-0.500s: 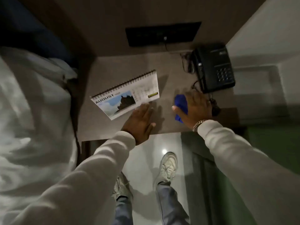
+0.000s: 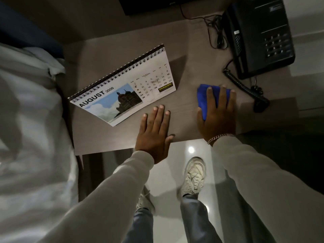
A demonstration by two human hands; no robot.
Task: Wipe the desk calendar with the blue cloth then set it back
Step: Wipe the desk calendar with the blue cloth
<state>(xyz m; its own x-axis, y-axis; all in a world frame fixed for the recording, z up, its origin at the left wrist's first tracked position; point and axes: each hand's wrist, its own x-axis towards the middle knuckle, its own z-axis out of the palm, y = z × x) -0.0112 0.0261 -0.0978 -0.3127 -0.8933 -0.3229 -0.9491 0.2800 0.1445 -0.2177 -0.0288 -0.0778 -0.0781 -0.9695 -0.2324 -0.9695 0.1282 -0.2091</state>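
A spiral-bound desk calendar (image 2: 126, 86) showing August 2026 and a photo of a domed building stands on the grey-brown desk (image 2: 105, 137), angled toward the left. My left hand (image 2: 154, 132) lies flat on the desk just below the calendar's lower right edge, fingers apart, touching nothing else. A folded blue cloth (image 2: 205, 99) lies to the right of the calendar. My right hand (image 2: 217, 113) presses flat on top of the cloth, covering most of it.
A black desk phone (image 2: 259, 37) with a coiled cord (image 2: 245, 86) sits at the desk's back right. A dark wall panel (image 2: 149, 4) is at the back. White bedding (image 2: 26, 137) borders the desk on the left. The desk's front edge runs beneath my wrists.
The view has come closer to the desk. My right hand has flattened over the blue cloth with fingers spread. My left hand stays flat near the calendar.
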